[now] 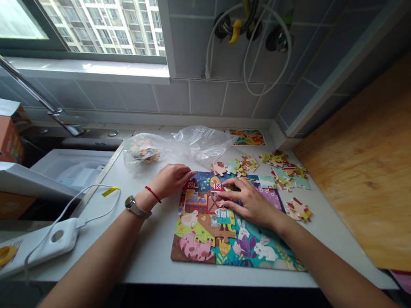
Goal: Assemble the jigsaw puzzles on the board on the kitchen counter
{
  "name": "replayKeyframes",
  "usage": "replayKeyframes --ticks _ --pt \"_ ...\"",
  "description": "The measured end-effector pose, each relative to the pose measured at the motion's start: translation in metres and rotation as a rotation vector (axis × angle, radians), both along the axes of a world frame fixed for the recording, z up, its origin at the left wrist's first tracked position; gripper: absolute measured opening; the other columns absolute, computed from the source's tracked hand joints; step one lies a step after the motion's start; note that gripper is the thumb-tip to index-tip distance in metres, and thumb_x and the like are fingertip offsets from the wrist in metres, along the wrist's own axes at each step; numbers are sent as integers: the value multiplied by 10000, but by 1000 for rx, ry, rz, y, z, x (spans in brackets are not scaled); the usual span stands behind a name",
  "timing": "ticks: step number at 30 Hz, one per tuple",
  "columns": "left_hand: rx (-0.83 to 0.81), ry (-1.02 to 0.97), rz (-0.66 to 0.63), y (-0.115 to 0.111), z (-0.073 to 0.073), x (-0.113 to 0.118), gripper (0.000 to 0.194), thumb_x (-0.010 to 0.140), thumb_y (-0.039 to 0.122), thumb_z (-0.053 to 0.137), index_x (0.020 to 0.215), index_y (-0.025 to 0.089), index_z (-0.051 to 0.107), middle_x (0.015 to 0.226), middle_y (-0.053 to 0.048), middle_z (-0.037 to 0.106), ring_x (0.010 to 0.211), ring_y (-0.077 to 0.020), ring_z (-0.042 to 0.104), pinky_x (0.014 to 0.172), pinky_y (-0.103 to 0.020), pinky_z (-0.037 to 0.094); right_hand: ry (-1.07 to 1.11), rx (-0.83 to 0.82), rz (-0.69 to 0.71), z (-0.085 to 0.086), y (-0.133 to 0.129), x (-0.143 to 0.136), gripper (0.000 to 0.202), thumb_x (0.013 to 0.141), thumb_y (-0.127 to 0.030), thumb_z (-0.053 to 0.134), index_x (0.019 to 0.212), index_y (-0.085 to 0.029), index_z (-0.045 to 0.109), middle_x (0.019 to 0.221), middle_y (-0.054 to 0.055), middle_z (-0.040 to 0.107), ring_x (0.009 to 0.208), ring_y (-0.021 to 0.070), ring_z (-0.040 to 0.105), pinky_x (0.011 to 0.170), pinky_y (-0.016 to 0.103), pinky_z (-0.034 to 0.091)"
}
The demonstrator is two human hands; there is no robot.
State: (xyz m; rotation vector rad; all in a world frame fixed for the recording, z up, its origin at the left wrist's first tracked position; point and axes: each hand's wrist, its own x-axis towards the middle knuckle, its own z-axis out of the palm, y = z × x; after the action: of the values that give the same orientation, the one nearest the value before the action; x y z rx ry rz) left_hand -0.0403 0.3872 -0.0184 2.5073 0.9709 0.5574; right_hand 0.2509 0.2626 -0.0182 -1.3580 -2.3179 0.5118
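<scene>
A farm-scene jigsaw puzzle (196, 229) lies mostly joined on the white counter, with a farmer, rabbits and a pink pig on it. At its top left corner my left hand (174, 180) has its fingers bent together, the tips against a red barn puzzle piece (190, 185). My right hand (248, 200) rests over the upper middle, fingers stretched out and apart. Its fingertips touch the area by another red-and-white barn piece (218, 187). The palm hides part of the puzzle underneath.
Loose puzzle pieces (298, 209) lie right of and behind the puzzle. Behind it are a clear plastic bag (205, 142) with pieces inside and a picture card (248, 137). A white power strip (62, 237) with cable sits left, near the sink. A wooden board (373, 171) stands right.
</scene>
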Motion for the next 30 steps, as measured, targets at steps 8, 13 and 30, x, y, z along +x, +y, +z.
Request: replayKeyframes --ticks 8,13,30 --pt "-12 5 49 0 -4 0 419 1068 429 484 819 187 717 838 -56 698 710 -160 605 654 -280 375 -9 -8 -4 1 0 0 304 1022 -418 656 1288 -324 771 1343 108 626 1232 300 580 1088 514 498" --pt "1 13 66 0 -3 0 488 1071 447 456 674 193 586 653 -20 604 590 -148 488 602 -294 302 -16 -4 -11 1 0 1 297 1023 -418 656 1285 -338 772 1340 100 622 1239 290 576 1098 499 497" --pt "11 -136 97 -4 -3 3 460 1062 461 452 776 188 688 707 -34 685 621 -151 576 614 -264 384 326 306 -454 26 15 59 283 1022 -449 618 1077 -246 809 1086 90 728 1050 260 692 971 418 550"
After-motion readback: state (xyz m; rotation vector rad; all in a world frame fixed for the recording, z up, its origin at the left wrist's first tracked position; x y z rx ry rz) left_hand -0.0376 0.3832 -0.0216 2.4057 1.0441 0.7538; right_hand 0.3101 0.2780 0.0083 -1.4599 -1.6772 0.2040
